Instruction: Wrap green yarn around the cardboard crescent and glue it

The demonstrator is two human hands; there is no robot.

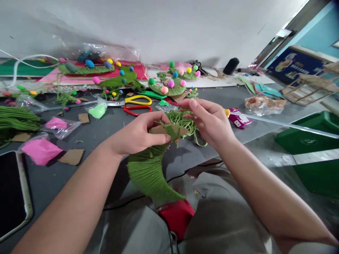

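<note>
My left hand [144, 132] is closed around a piece of brown cardboard [159, 129] with green yarn wound across its middle. Below that hand hangs a crescent shape [148, 173] tightly wrapped in green yarn, its tip pointing down and right. My fingers hide where the two meet, so I cannot tell whether they are one piece. To the right, my right hand [212, 121] is raised with thumb and fingers pinched on the yarn; the strand itself is hard to make out. Loose light-green yarn [182, 118] lies in a tangle behind the cardboard, between both hands.
Scissors [137, 100] with yellow and red handles lie behind my left hand. Yarn-wrapped shapes with coloured pompoms [169, 86] line the wall. Bagged pink clay [42, 150], a cardboard scrap [72, 157] and a tablet-like device [13, 194] are left. Green bins [312, 137] stand right.
</note>
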